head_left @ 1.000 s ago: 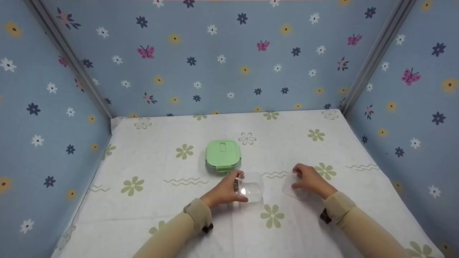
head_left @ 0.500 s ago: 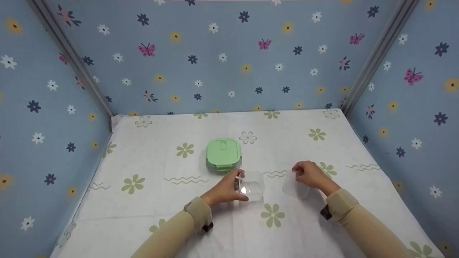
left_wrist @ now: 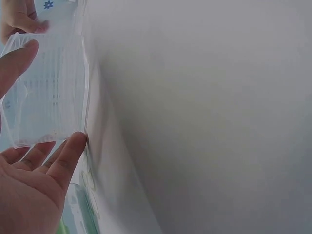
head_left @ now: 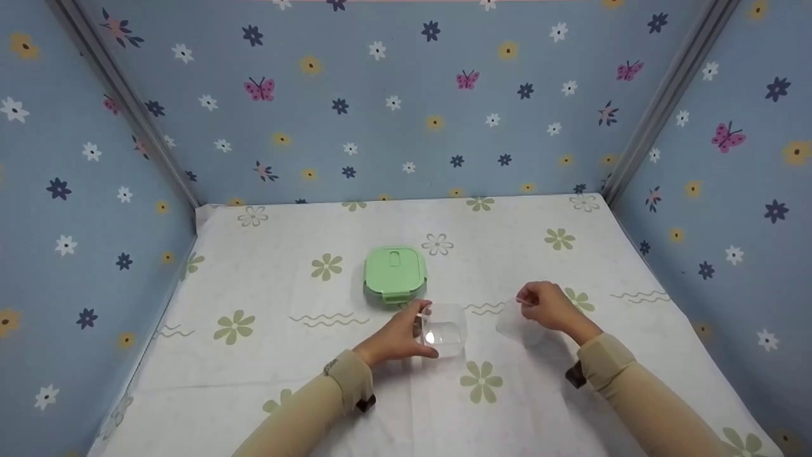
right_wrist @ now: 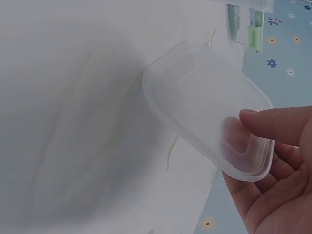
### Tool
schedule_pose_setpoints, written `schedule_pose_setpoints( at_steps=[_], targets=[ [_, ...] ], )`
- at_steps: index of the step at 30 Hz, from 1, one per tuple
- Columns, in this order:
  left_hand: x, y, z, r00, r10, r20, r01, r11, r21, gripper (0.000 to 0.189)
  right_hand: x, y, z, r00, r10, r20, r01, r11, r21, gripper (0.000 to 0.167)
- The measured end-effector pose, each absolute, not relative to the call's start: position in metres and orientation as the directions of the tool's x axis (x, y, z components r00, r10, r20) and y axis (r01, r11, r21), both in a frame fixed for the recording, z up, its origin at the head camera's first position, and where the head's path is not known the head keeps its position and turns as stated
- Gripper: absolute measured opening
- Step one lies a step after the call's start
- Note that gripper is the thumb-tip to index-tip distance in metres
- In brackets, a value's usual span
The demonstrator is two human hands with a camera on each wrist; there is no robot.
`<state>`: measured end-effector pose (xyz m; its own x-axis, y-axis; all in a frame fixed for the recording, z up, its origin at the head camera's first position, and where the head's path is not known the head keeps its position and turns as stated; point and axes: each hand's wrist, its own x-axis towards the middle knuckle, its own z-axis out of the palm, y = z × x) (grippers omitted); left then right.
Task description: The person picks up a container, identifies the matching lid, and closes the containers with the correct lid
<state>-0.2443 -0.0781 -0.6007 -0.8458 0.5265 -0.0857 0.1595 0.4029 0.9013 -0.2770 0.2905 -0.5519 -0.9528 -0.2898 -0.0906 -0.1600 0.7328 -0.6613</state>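
My left hand (head_left: 394, 336) grips a clear plastic container (head_left: 445, 331) from its left side, thumb on the near wall and fingers on the far one. The left wrist view shows the same container (left_wrist: 53, 92) between thumb and fingers, with a small spoon-like shape (left_wrist: 18, 102) seen against its wall. To the right, my right hand (head_left: 549, 306) pinches a thin translucent lid (head_left: 517, 322) by one end. Up close in the right wrist view, this rounded rectangular lid (right_wrist: 195, 102) tilts away from the thumb, and a fingertip shows through it.
A food box with a light green clip-on lid (head_left: 394, 271) stands just behind my left hand. The table wears a white cloth (head_left: 266, 368) with green flowers. Blue flowered panels (head_left: 406, 95) wall in the back and both sides.
My right hand has moved slightly up and away, and the lid's held end has risen with it. The left hand and the container stay in place.
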Motion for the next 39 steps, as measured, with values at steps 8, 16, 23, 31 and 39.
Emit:
schedule_pose_setpoints(
  at_steps=[8, 16, 23, 31, 39],
  targets=[
    [-0.245, -0.084, -0.596, -0.838, 0.541, -0.066, 0.188, 0.400, 0.897, 0.110, -0.276, 0.286, -0.549, -0.966, -0.259, -0.021, -0.179, 0.722, -0.668, 0.007],
    [-0.247, -0.089, -0.591, -0.834, 0.552, -0.027, 0.198, 0.344, 0.918, 0.106, -0.275, 0.283, -0.549, -0.972, -0.229, 0.052, -0.199, 0.686, -0.699, 0.006],
    [-0.249, -0.091, -0.584, -0.843, 0.538, -0.019, 0.201, 0.347, 0.916, 0.098, -0.275, 0.279, -0.547, -0.982, -0.171, 0.084, -0.175, 0.639, -0.749, 0.008],
    [-0.252, -0.091, -0.576, -0.863, 0.498, 0.084, 0.284, 0.340, 0.896, 0.081, -0.271, 0.271, -0.545, -0.976, -0.142, 0.162, -0.214, 0.557, -0.802, 0.010],
    [-0.256, -0.088, -0.568, -0.879, 0.441, 0.182, 0.343, 0.321, 0.883, 0.065, -0.269, 0.265, -0.547, -0.963, -0.145, 0.229, -0.271, 0.493, -0.827, 0.011]
  ],
)
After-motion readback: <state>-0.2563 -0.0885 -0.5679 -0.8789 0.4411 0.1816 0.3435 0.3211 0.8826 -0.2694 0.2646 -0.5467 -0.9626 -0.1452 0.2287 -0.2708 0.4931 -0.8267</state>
